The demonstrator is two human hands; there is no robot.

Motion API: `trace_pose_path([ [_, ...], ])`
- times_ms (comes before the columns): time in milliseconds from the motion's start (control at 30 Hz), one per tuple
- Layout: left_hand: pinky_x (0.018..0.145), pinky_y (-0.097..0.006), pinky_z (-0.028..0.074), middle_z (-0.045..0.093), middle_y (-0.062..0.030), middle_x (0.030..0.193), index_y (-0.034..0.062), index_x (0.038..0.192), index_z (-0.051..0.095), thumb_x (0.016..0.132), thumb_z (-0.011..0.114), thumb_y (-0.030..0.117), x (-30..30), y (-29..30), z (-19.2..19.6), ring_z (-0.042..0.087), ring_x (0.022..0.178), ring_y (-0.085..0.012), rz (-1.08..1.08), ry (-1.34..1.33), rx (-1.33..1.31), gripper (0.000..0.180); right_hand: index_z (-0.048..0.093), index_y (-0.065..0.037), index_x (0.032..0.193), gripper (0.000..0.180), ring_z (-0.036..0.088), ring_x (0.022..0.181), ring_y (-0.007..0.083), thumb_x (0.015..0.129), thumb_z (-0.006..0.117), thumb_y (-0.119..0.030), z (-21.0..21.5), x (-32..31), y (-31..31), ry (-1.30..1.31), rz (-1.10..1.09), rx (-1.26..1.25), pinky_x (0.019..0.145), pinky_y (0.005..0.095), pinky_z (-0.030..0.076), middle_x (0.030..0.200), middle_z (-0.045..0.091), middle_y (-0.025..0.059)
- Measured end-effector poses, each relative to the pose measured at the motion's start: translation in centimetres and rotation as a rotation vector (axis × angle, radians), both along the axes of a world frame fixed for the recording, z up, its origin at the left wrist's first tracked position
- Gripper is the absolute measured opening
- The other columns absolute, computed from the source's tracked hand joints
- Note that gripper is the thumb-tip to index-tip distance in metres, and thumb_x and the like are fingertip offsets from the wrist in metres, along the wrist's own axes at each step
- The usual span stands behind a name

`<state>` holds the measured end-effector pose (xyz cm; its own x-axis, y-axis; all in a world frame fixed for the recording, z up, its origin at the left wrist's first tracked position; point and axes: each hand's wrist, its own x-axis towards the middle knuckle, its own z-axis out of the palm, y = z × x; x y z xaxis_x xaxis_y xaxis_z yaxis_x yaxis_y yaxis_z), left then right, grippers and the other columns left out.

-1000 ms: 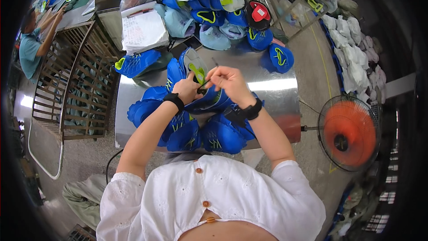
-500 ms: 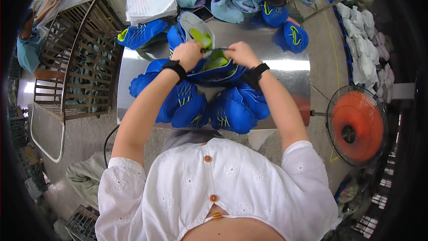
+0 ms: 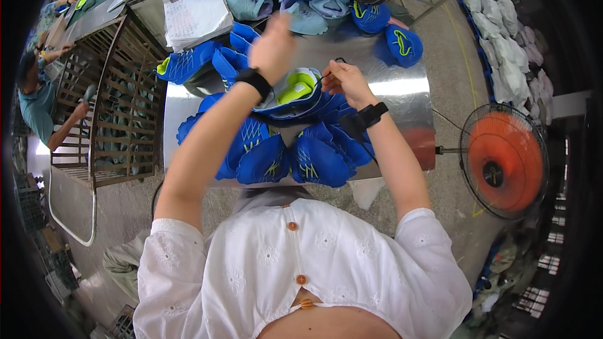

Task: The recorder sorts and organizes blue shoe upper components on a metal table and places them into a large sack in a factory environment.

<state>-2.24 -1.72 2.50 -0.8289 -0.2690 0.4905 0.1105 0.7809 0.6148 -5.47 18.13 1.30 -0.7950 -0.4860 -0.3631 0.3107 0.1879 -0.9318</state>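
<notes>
Blue shoe uppers lie piled on the metal table [image 3: 402, 119]. In the middle, one upper [image 3: 295, 110] shows its lime-green inside facing up. Just right of it, my right hand [image 3: 350, 83] pinches a thin black thing [image 3: 325, 78], whose kind I cannot make out. My left hand [image 3: 274, 49] is raised beyond the upper and smeared by motion, so its fingers do not show clearly. Several more blue uppers [image 3: 323, 157] with lime lacing rest nearer my body, beneath my forearms.
Light blue and blue uppers [image 3: 251, 1] crowd the far edge beside a notebook [image 3: 198, 16]. One blue upper [image 3: 402, 45] sits far right. At left stands a slatted cart [image 3: 125, 100], with a person [image 3: 47, 97] beyond. An orange fan [image 3: 504, 162] flanks the table's right side.
My left hand has moved up and away from the central upper, leaving its lime inside more exposed. My right hand has shifted slightly right, still pinching the black thing.
</notes>
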Motion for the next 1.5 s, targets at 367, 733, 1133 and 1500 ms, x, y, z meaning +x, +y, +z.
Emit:
trace_pose_path([
  [367,0.073,-0.037,0.047,0.061,-0.0104,0.096,0.0110,0.101,0.058,0.078,0.056,0.024,1.8,8.0,-6.2,0.058,0.087,-0.0289,-0.601,-0.619,-0.280,0.027,0.047,-0.003,0.063,0.032,0.048,0.056,0.0149,0.089,0.045,-0.022,14.3,6.7,2.1,0.629,-0.168,-0.487,0.052,0.0265,0.039,0.060,0.044,0.0046],
  [733,0.078,-0.040,0.045,0.049,-0.0135,0.118,0.0081,0.122,0.039,0.070,0.066,0.024,1.8,9.0,-3.1,0.054,0.097,-0.0308,-0.520,-0.556,-0.168,0.061,0.049,0.005,0.100,0.040,0.051,0.098,0.0270,0.091,0.037,-0.032,9.1,4.7,22.0,0.484,-0.830,-1.022,0.087,0.0360,0.044,0.094,0.054,0.0138],
  [1133,0.055,-0.034,0.049,0.041,-0.0111,0.126,0.0261,0.116,0.046,0.068,0.066,0.028,23.1,2.8,-3.3,0.061,0.067,-0.0266,-0.015,-0.617,-0.426,0.053,0.014,0.000,0.134,0.072,0.060,0.066,0.0221,0.069,0.044,0.006,-6.5,19.2,-3.5,-0.115,0.129,-0.053,0.049,0.0296,0.049,0.114,0.048,0.0192],
  [1500,0.060,-0.037,0.049,0.042,-0.0020,0.124,0.0254,0.117,0.044,0.066,0.066,0.008,29.4,-5.4,-5.1,0.060,0.072,-0.0285,0.190,-0.479,-0.228,0.058,0.065,-0.005,0.077,0.016,0.047,0.100,0.0316,0.076,0.055,-0.018,-10.0,21.2,1.4,0.992,0.977,0.784,0.069,0.0373,0.047,0.108,0.049,0.0142],
])
